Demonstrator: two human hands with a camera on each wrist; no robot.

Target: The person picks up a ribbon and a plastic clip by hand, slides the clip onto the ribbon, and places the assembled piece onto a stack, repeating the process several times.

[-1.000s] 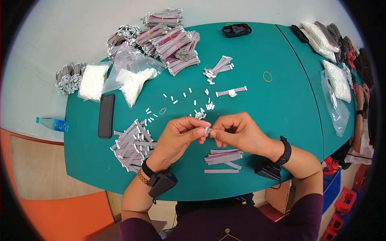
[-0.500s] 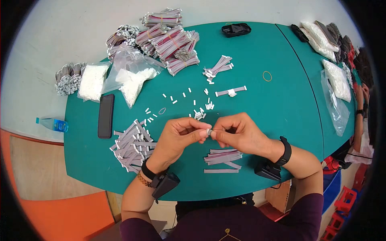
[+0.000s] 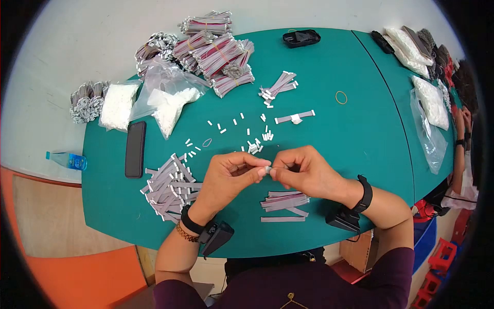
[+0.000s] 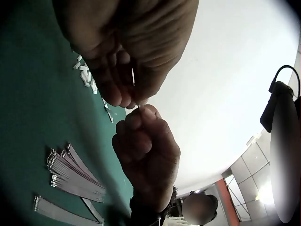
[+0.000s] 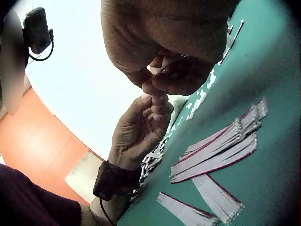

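Observation:
My left hand (image 3: 226,177) and right hand (image 3: 309,169) meet fingertip to fingertip over the green table. Between them is a short grey ribbon cable with a small white connector (image 3: 268,169) at its end. Left thumb and forefinger pinch the connector end, while the right thumb and forefinger pinch the cable right beside it. Most of the cable is hidden by the right fingers. Below the hands lies a small stack of grey ribbon cables (image 3: 285,201) with a reddish edge. Small loose white connectors (image 3: 254,147) lie scattered just beyond the fingers.
A heap of cables with white ends (image 3: 170,188) lies left of the left forearm. Farther back are bundled cables (image 3: 218,54), bags of white parts (image 3: 118,105), a phone (image 3: 135,149), a few more cables (image 3: 280,87) and a rubber band (image 3: 341,98). Another person's arm (image 3: 458,165) shows at far right.
Both hands stay in nearly the same place. The fingertips have shifted slightly around the connector, and the left wrist has turned a little.

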